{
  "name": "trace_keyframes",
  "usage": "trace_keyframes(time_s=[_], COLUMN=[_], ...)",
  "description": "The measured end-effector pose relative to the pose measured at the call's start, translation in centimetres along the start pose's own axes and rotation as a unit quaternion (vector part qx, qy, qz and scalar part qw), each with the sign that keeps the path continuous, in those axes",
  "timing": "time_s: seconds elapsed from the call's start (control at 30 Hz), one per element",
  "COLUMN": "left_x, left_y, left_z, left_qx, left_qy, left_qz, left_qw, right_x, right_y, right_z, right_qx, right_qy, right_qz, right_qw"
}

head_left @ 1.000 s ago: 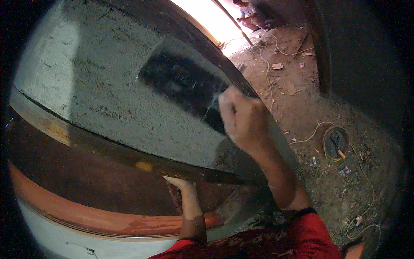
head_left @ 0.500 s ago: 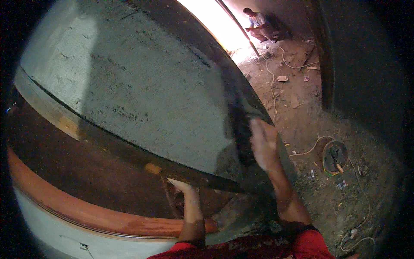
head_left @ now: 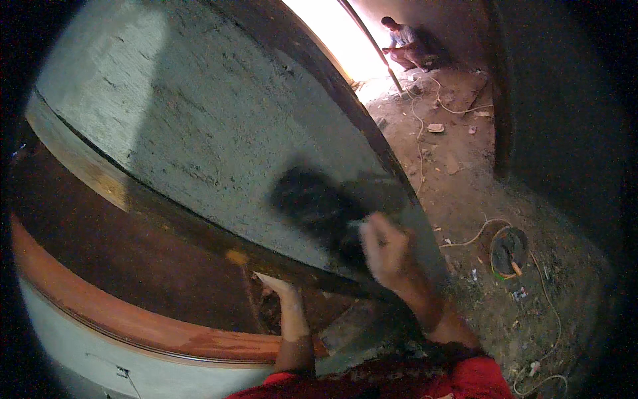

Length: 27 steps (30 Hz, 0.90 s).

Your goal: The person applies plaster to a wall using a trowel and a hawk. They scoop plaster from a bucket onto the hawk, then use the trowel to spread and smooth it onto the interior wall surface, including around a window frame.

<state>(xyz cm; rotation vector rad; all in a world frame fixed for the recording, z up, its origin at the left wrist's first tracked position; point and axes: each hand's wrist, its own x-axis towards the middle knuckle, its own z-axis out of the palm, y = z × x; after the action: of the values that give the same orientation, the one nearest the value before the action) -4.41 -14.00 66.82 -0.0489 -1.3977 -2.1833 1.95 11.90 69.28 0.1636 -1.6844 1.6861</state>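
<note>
My right hand (head_left: 387,251) is closed, its fingers curled, over the lower right part of a rough grey-green surface (head_left: 219,126). Motion smears it, and I cannot make out what it holds. A pale sliver shows at its fingertips. Beside them spreads a blurred black patch (head_left: 309,199), and I cannot tell whether it is shadow or a dark object. Lower down, my left hand (head_left: 278,284) reaches up to the brown wooden edge (head_left: 179,233) that borders the surface. Its thumb side shows against that edge; the other fingers are hidden.
Below curves an orange-brown wooden moulding (head_left: 153,336) above a pale wall (head_left: 73,342). On the dirt floor at right lie a round dark container (head_left: 508,249) with an orange-handled tool, a pale cable (head_left: 420,143) and scraps. A person (head_left: 403,45) crouches far off beside a leaning pole (head_left: 375,46).
My right hand has come down and left across the surface, its fingers now more curled. The black patch has shifted left and grown. My left hand stays at the wooden edge.
</note>
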Motion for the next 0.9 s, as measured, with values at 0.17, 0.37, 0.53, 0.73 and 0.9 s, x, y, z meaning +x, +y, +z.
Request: trace_keyframes(time_s=[0.17, 0.37, 0.53, 0.73, 0.9], left_x=[1.5, 1.2, 1.7, 4.5, 3.0], left_y=[-1.2, 0.4, 0.3, -1.2, 0.8], left_z=[-1.6, 0.3, 1.9, -2.7, 1.5], left_qx=[-0.038, 0.018, 0.033, -0.071, -0.067], left_qy=[-0.009, 0.016, 0.004, -0.015, 0.062], left_qz=[-0.021, 0.029, 0.055, -0.019, 0.023], left_qw=[0.999, 0.999, 0.998, 0.997, 0.996], right_x=[1.5, 7.0, 9.9, 6.7, 10.2], right_y=[6.9, -5.2, -7.1, -6.8, -2.3], right_z=[-0.9, 1.3, 0.9, 4.2, 0.1], right_qx=[0.048, -0.032, -0.109, -0.008, -0.016], right_qy=[0.124, -0.121, 0.02, -0.131, 0.052], right_qz=[0.201, -0.006, 0.007, -0.053, 0.059], right_qw=[0.971, 0.992, 0.994, 0.99, 0.997])
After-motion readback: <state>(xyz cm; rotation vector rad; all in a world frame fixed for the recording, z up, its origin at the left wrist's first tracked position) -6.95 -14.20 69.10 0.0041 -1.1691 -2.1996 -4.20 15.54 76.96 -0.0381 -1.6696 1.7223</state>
